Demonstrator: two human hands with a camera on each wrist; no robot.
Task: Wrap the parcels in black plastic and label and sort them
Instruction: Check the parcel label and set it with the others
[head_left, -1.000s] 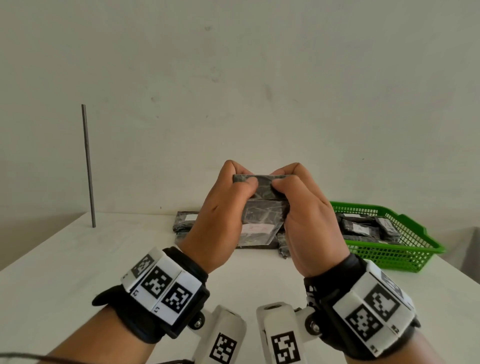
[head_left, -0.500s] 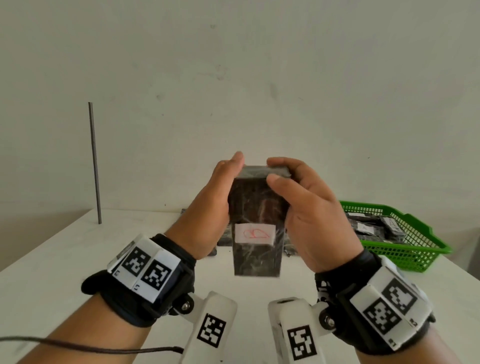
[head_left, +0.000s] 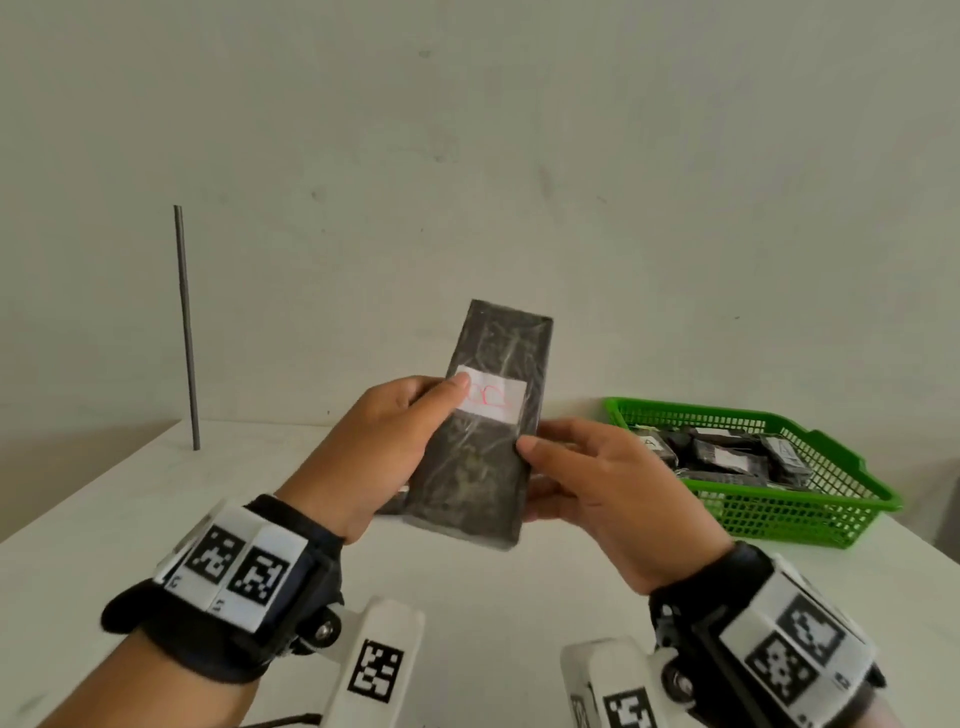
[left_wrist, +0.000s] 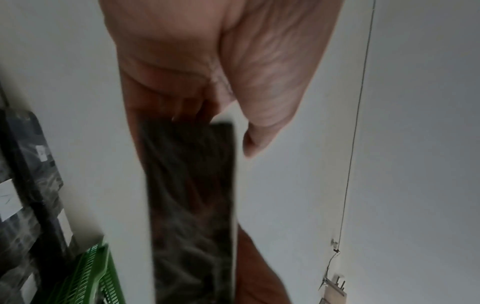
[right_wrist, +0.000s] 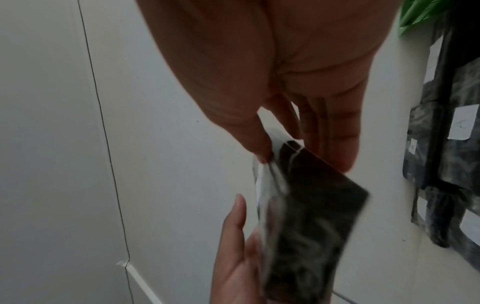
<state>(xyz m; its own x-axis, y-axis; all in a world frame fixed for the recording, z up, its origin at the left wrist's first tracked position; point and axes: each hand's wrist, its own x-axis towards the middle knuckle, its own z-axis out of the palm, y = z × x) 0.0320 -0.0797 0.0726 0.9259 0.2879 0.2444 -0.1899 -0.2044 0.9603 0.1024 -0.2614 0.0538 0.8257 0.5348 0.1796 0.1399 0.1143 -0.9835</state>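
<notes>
Parcel (head_left: 480, 431) first: you hold it up in the air above the white surface (head_left: 130, 519), its long side tipped a little to the right, and it is already wrapped in black plastic. Your left hand (head_left: 374, 447) grips its left edge, with the thumb lying flat on the front beside the white label (head_left: 493, 397) and the other fingers (left_wrist: 179, 109) curled round the back. Your right hand (head_left: 597, 483) pinches the right edge lower down, thumb tip on the front and fingers behind. So both hands are closed on the parcel, not spread apart. The label has a red mark on it, but it is too blurry to read. I think the step now is to check the label and then sort the parcel. To do it well, keep your thumb off the red mark so you can read it, and press the label corners down if they lift. Then carry the parcel with one firm hand. Both wrists are raised in front of you, palms turned toward each other. The green basket (head_left: 852, 467) sits on the surface to your right, with other wrapped parcels (head_left: 727, 457) already lying inside. More black parcels lie behind your hands.
</notes>
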